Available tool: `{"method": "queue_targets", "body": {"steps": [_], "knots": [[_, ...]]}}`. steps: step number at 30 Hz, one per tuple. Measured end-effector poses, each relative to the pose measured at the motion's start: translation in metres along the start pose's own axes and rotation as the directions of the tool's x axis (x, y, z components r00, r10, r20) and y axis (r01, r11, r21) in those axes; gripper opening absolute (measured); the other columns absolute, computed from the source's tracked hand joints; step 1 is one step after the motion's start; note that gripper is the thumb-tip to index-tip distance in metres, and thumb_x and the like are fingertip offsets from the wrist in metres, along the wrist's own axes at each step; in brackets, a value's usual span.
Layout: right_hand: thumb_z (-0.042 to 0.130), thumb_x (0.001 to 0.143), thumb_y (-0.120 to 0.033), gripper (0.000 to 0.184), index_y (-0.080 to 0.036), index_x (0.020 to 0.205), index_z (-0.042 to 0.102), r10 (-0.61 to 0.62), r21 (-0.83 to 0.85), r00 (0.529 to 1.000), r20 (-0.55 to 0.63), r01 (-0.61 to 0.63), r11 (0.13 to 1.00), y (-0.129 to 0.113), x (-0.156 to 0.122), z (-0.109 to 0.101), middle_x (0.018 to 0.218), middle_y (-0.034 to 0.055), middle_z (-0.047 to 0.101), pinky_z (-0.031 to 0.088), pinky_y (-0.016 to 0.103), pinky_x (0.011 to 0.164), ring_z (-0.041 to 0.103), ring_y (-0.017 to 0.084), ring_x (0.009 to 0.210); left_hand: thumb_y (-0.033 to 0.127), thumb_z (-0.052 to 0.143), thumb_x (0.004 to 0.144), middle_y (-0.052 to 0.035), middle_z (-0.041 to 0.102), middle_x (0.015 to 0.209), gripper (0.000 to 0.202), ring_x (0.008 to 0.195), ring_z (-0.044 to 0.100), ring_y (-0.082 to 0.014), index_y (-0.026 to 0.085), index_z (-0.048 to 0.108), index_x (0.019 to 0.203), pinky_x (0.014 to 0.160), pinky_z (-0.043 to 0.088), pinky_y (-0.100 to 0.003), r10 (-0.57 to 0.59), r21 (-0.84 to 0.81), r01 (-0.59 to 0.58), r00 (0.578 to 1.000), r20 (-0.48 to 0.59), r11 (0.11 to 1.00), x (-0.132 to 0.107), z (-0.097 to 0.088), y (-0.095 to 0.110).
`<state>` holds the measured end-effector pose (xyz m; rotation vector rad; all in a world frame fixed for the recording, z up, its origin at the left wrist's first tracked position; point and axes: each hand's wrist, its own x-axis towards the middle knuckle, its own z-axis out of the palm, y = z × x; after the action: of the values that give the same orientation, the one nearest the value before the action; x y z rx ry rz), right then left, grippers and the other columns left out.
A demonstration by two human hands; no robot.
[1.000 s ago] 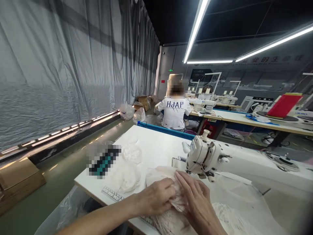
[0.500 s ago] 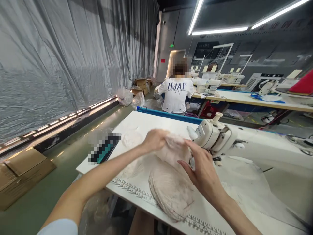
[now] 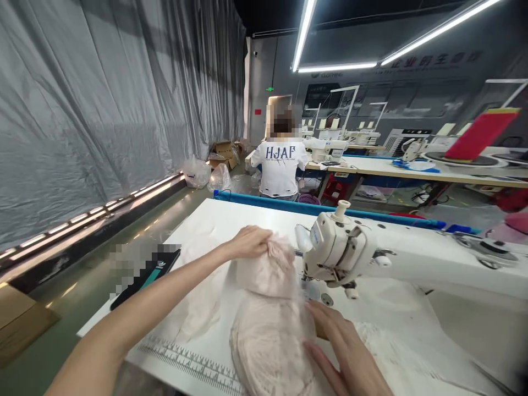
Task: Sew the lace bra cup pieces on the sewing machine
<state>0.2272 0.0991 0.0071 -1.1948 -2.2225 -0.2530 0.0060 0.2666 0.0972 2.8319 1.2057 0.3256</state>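
A pale pink piece of sheer fabric (image 3: 264, 275) hangs from my left hand (image 3: 253, 242), whose fingers are closed on its gathered top edge. Below it lies a rounded stack of pale fabric pieces (image 3: 268, 344) on the white sewing table (image 3: 198, 352). My right hand (image 3: 340, 344) is at the right side of this stack, thumb and fingers apart, close to the fabric's trailing edge; whether it touches the edge is unclear. A white sewing machine (image 3: 334, 247) stands just right of the fabric, its needle area partly hidden. More sheer fabric (image 3: 200, 297) lies on the table at left.
A dark phone-like object (image 3: 152, 275), partly pixelated, lies at the table's left edge. Ruler markings (image 3: 185, 360) run along the near edge. A person in a white shirt (image 3: 282, 168) sits ahead, by another table with machines (image 3: 466, 170). A cardboard box (image 3: 25, 324) is on the floor at left.
My right hand has moved down, away from the fabric's upper part, to the side of the stack. My left hand keeps its hold on the fabric. The camera view has shifted right.
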Motion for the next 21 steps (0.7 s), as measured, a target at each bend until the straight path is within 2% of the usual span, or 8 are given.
{"method": "queue_targets", "body": {"steps": [4, 6, 9, 13, 15, 17, 19, 21], "knots": [[0.044, 0.093, -0.027, 0.043, -0.015, 0.134, 0.037, 0.004, -0.009, 1.0, 0.016, -0.004, 1.0, -0.001, 0.005, 0.007, 0.131, 0.0155, 0.049, 0.05, 0.035, 0.087, 0.05, 0.024, 0.116, 0.012, 0.046, 0.073, 0.0006, 0.06, 0.075, 0.009, 0.075, 0.058, -0.0169, 0.02, 0.049, 0.072, 0.065, 0.038, -0.023, 0.123, -0.029, -0.121, 0.989, 0.085, 0.992, -0.026, 0.007, 0.008], [0.043, 0.093, -0.027, 0.044, -0.013, 0.134, 0.036, -0.025, -0.009, 0.999, 0.038, 0.025, 1.0, -0.002, 0.007, 0.011, 0.13, 0.0172, 0.05, 0.049, 0.038, 0.088, 0.05, 0.026, 0.117, 0.01, 0.045, 0.072, 0.0006, 0.06, 0.076, 0.01, 0.077, 0.057, -0.0165, 0.02, 0.047, 0.071, 0.068, 0.038, -0.023, 0.163, -0.043, -0.159, 0.98, 0.111, 0.986, -0.037, 0.008, 0.014], [0.041, 0.095, -0.034, 0.043, -0.01, 0.13, 0.039, -0.084, 0.043, 0.994, 0.071, 0.081, 0.996, -0.004, 0.011, 0.014, 0.118, 0.0179, 0.059, 0.048, 0.041, 0.085, 0.054, 0.027, 0.109, 0.008, 0.045, 0.071, 0.0001, 0.06, 0.076, 0.011, 0.076, 0.057, -0.0167, 0.019, 0.046, 0.071, 0.071, 0.039, -0.024, 0.224, -0.053, -0.219, 0.964, 0.145, 0.974, -0.048, 0.009, 0.024], [0.044, 0.093, -0.042, 0.031, -0.017, 0.109, 0.054, -0.035, 0.138, 0.987, 0.157, 0.013, 0.99, -0.008, 0.015, 0.01, 0.102, 0.0111, 0.063, 0.046, 0.039, 0.08, 0.059, 0.024, 0.095, 0.005, 0.043, 0.069, -0.0006, 0.061, 0.076, 0.014, 0.076, 0.057, -0.0172, 0.019, 0.045, 0.07, 0.077, 0.039, -0.027, 0.312, -0.055, -0.307, 0.93, 0.193, 0.95, -0.056, 0.014, 0.035], [0.046, 0.092, -0.044, 0.03, -0.019, 0.105, 0.056, -0.01, 0.108, 0.984, 0.177, -0.009, 0.994, -0.008, 0.015, 0.01, 0.105, 0.0113, 0.062, 0.045, 0.039, 0.079, 0.058, 0.025, 0.095, 0.004, 0.043, 0.068, -0.0011, 0.06, 0.076, 0.014, 0.076, 0.056, -0.0169, 0.018, 0.045, 0.07, 0.075, 0.039, -0.026, 0.318, -0.088, -0.306, 0.932, 0.174, 0.948, -0.057, 0.015, 0.036], [0.045, 0.092, -0.047, 0.038, -0.017, 0.114, 0.053, -0.027, 0.046, 0.986, 0.162, 0.02, 0.999, -0.004, 0.014, 0.013, 0.113, 0.0152, 0.06, 0.044, 0.041, 0.079, 0.057, 0.027, 0.1, 0.005, 0.042, 0.069, -0.0008, 0.058, 0.074, 0.013, 0.072, 0.054, -0.0154, 0.018, 0.045, 0.07, 0.068, 0.038, -0.023, 0.287, -0.195, -0.261, 0.95, 0.121, 0.946, -0.056, 0.016, 0.032], [0.041, 0.092, -0.051, 0.051, -0.013, 0.127, 0.043, -0.051, 0.007, 0.988, 0.143, 0.05, 0.999, 0.001, 0.014, 0.018, 0.12, 0.0186, 0.057, 0.043, 0.042, 0.08, 0.055, 0.029, 0.106, 0.008, 0.042, 0.071, 0.0009, 0.055, 0.068, 0.01, 0.065, 0.051, -0.0127, 0.017, 0.046, 0.069, 0.061, 0.036, -0.02, 0.234, -0.32, -0.201, 0.97, 0.069, 0.926, -0.052, 0.015, 0.023], [0.036, 0.094, -0.051, 0.061, -0.012, 0.139, 0.027, -0.036, -0.007, 0.993, 0.11, 0.037, 0.999, 0.005, 0.015, 0.022, 0.127, 0.0199, 0.053, 0.042, 0.042, 0.083, 0.052, 0.03, 0.112, 0.01, 0.04, 0.073, 0.0031, 0.051, 0.061, 0.01, 0.057, 0.047, -0.01, 0.016, 0.047, 0.068, 0.054, 0.034, -0.018, 0.17, -0.388, -0.144, 0.985, 0.031, 0.91, -0.045, 0.013, 0.009]]}}
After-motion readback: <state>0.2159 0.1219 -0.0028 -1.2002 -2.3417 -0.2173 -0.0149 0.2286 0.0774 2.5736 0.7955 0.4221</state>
